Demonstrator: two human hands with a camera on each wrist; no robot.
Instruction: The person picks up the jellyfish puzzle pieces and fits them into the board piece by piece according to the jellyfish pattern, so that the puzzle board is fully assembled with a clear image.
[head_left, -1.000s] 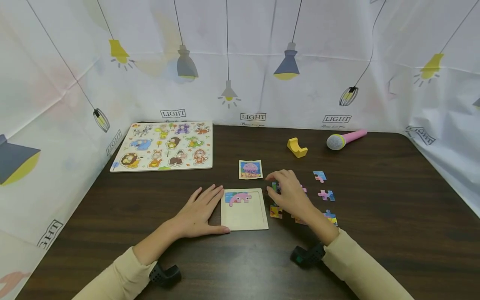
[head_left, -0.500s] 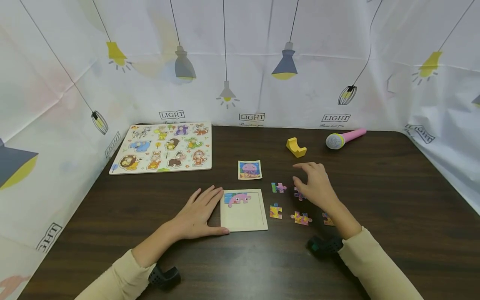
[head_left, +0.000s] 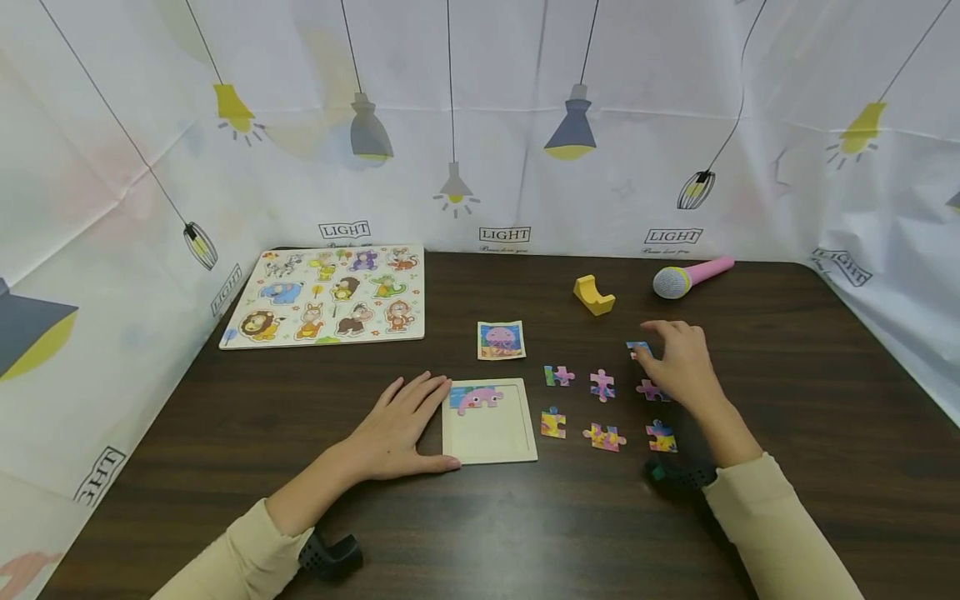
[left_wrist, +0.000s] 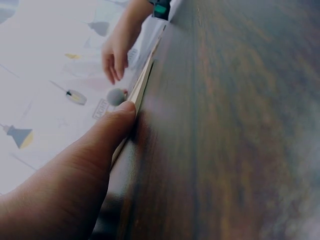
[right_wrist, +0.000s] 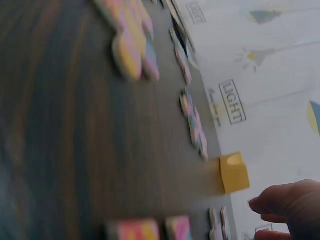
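Resting with its fingers straight and spread, the left hand [head_left: 401,429] is touching the puzzle tray [head_left: 495,437] along its nine o'clock edge, the thumb lying at the seven o'clock corner. Inside the tray, a joined blue-and-pink section [head_left: 474,398] is filling the eleven o'clock corner. The right hand [head_left: 678,358] is reaching over a blue-and-pink piece [head_left: 635,345] at two o'clock from the tray, thumb and fingers apart around it; whether they are touching it, I cannot tell. That hand is partly covering this piece and, at six o'clock from it, a pink-and-blue piece [head_left: 648,390]. Between tray and right hand, a green-and-pink piece [head_left: 558,376], a pink piece [head_left: 602,385], a yellow piece [head_left: 553,423] and a yellow-and-pink piece [head_left: 604,437] are lying apart on the counter [head_left: 450,533], with a blue-and-yellow piece [head_left: 662,437] farther out at three o'clock. A picture card [head_left: 501,340] is lying at the tray's twelve o'clock, an animal board [head_left: 330,292] at ten. Beyond the right hand, a yellow block [head_left: 595,296] is sitting at ten o'clock and a pink microphone [head_left: 705,272] is lying at twelve, before a lamp-printed backdrop [head_left: 480,83].
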